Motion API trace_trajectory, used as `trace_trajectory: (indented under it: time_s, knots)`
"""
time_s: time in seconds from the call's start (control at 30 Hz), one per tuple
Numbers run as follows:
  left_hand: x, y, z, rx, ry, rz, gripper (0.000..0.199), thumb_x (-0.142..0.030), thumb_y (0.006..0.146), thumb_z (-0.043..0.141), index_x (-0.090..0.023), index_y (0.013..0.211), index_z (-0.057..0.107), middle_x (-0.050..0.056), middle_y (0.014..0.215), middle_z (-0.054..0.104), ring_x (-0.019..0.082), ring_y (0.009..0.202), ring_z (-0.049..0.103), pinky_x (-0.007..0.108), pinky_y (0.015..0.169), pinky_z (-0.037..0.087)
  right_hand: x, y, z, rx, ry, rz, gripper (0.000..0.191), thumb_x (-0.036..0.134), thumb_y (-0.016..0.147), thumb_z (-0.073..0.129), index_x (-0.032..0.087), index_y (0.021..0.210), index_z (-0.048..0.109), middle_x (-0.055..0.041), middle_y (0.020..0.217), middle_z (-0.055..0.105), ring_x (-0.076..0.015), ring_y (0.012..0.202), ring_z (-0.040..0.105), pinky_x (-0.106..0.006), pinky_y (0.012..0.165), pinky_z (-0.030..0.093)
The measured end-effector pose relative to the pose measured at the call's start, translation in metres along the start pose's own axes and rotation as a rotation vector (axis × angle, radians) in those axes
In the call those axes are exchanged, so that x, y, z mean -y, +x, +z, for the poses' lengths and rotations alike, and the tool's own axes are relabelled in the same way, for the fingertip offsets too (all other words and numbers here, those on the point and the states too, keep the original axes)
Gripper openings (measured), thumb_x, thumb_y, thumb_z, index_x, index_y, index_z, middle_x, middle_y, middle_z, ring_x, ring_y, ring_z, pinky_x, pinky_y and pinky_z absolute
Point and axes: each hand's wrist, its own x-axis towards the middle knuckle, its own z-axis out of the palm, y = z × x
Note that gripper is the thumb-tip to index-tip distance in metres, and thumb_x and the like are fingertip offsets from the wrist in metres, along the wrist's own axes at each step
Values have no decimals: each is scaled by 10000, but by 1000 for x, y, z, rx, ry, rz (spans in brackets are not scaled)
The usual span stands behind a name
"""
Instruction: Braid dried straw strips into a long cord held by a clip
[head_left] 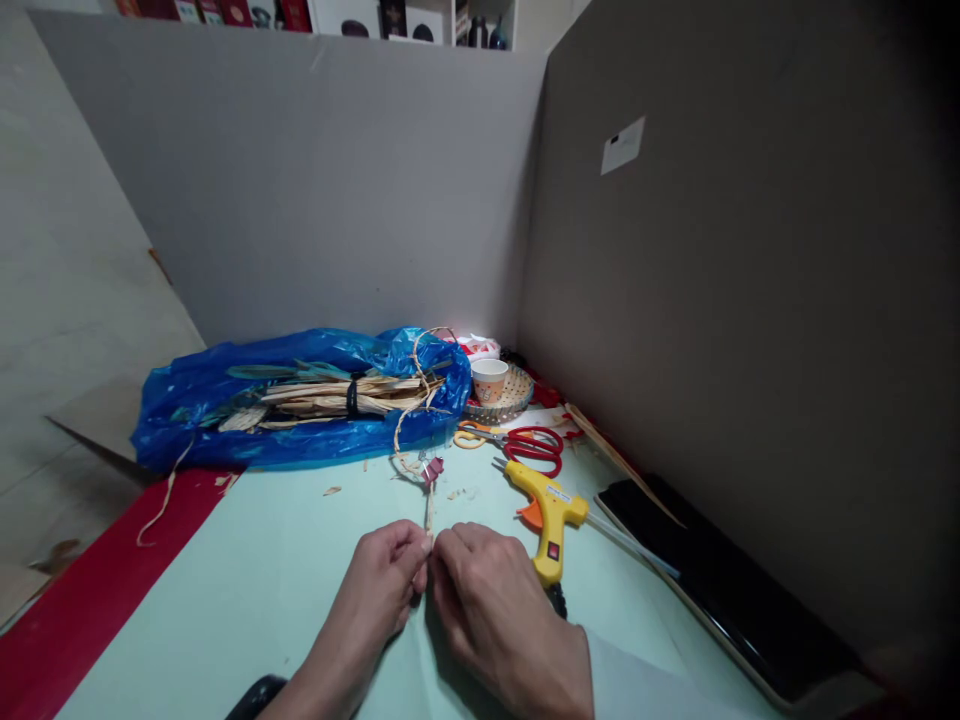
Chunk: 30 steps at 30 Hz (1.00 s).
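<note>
My left hand (390,570) and my right hand (487,600) meet close together over the pale green table, fingertips pinched at the near end of a thin straw braid (430,508). Just beyond my fingers, a dark pink binder clip (432,471) grips the braid. From the clip the straw cord runs on in a loose curve up over a blue plastic bag (225,365). A bundle of dried straw strips (322,398), tied with a black band, lies on the open bag. The strand ends inside my fingers are hidden.
Right of my hands lie a yellow glue gun (555,515) with a glue stick in it, red-handled scissors (534,447) and a black tray-like object (735,590). A paper cup (489,380) stands in a woven basket (517,392). Grey partitions (360,190) enclose the table.
</note>
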Motion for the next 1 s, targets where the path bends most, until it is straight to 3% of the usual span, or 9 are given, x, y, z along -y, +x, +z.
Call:
trace_trajectory:
  time_s: [0.13, 0.23, 0.33, 0.43, 0.5, 0.57, 0.67, 0.83, 1.0]
  knots:
    - [-2, -3, -1, 69, -300, -92, 279, -440, 722, 608, -195, 675, 484, -117, 451, 378, 13, 354, 121, 169, 354, 81, 4, -2, 3, 18, -166, -38, 112, 82, 852, 503, 179, 868, 558, -64, 842, 612, -222, 782, 556, -319, 608, 310]
    - [-8, -5, -3, 73, -343, -100, 289, -429, 708, 652, -178, 685, 512, -118, 461, 378, 7, 361, 131, 163, 351, 77, 5, -4, 1, 18, -202, -129, 164, 42, 811, 532, 156, 925, 566, -80, 874, 616, -229, 815, 547, -313, 619, 331]
    - [-15, -6, -7, 81, -306, -101, 295, -410, 694, 668, -166, 658, 507, -110, 478, 380, 5, 373, 187, 161, 373, 104, 3, -3, -5, -1, -70, -167, 137, 177, 869, 518, 160, 989, 583, -79, 886, 629, -219, 814, 542, -309, 651, 351]
    - [-17, -4, -10, 72, -269, -94, 289, -383, 665, 684, -169, 627, 493, -118, 450, 349, 10, 376, 204, 166, 387, 97, -3, 3, -12, -70, 167, -41, 177, 274, 930, 459, 180, 945, 607, -60, 876, 638, -189, 828, 554, -292, 736, 375]
    - [-16, -1, -11, 73, -225, -91, 289, -413, 653, 672, -176, 640, 508, -121, 425, 350, 15, 355, 181, 180, 379, 84, -8, 8, -14, -94, 338, 59, 192, 295, 926, 482, 175, 1019, 600, -61, 919, 646, -182, 873, 570, -282, 785, 385]
    - [-14, 2, -12, 98, -166, -75, 294, -452, 668, 630, -181, 649, 518, -98, 422, 413, 25, 344, 183, 194, 376, 90, -14, 14, -14, 20, 544, 95, 221, 304, 935, 465, 164, 1044, 596, -45, 849, 660, -160, 794, 595, -255, 745, 401]
    - [-15, 1, -13, 133, -19, 31, 254, -410, 730, 558, -177, 634, 523, -53, 482, 485, 55, 381, 257, 208, 398, 151, -20, 21, -11, 230, 781, 89, 265, 273, 939, 430, 158, 809, 631, 10, 630, 614, -110, 575, 533, -210, 610, 382]
    - [-21, -8, -11, 59, 349, 241, 260, -325, 831, 429, -189, 634, 530, -19, 557, 521, 141, 527, 461, 260, 541, 327, -23, 25, -4, 159, 857, 187, 226, 213, 863, 488, 141, 705, 632, 12, 558, 580, -106, 563, 526, -196, 599, 387]
    - [-25, -15, -8, -6, 598, 233, 308, -287, 862, 374, -206, 602, 518, 13, 584, 589, 182, 576, 538, 292, 605, 354, -18, 22, 2, 79, 774, 267, 178, 176, 818, 484, 141, 690, 602, -33, 595, 661, -124, 559, 577, -204, 574, 403]
